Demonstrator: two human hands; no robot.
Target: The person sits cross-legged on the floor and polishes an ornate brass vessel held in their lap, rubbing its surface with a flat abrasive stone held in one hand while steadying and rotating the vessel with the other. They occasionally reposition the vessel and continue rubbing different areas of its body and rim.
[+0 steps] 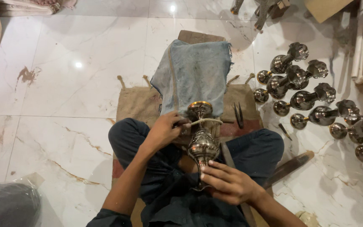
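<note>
A shiny engraved metal vessel (pixel 203 145) with a brass rim lies between my crossed legs, its mouth pointing away from me against a blue cloth (pixel 194 71) draped over a block. My left hand (pixel 164 130) grips a thin tool with a curved pale handle (pixel 206 121) pressed at the vessel's neck. My right hand (pixel 227 183) holds the vessel's base end, fingers wrapped around it.
Several finished shiny metal vessels (pixel 311 101) lie on the marble floor at the right. A burlap mat (pixel 137 103) lies under me. Dark pointed tools (pixel 239 114) rest on the mat; a long flat file (pixel 288 166) lies by my right knee. A plastic-wrapped bundle (pixel 7 204) is lower left.
</note>
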